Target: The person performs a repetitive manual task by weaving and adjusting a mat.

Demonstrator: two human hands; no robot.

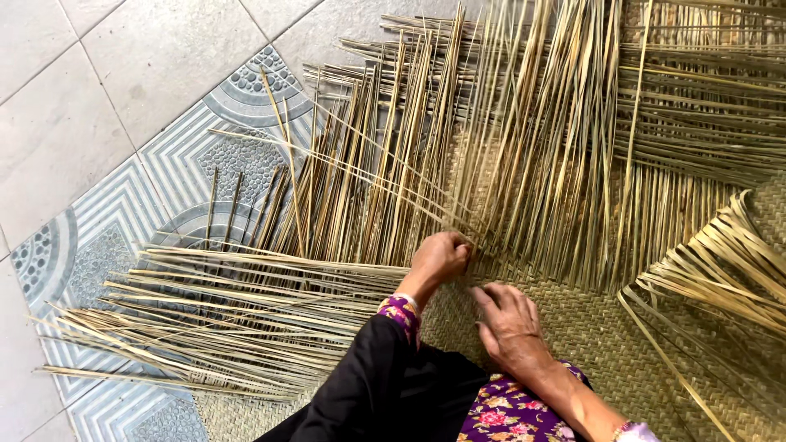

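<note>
The left hand (440,255) is closed in a pinch on loose reed strips (385,176) right at the woven mat's (589,327) unfinished edge, where the plaiting ends and the free strands fan up and away over the patterned floor tiles (106,237). The right hand (509,326) lies open, palm down with fingers spread, pressing flat on the finished weave just beside the left, while another bundle of strips (205,319) splays out toward the mat's left edge

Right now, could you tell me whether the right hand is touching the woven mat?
Touching: the head view shows the right hand lying flat, palm down, on the woven mat.
</note>
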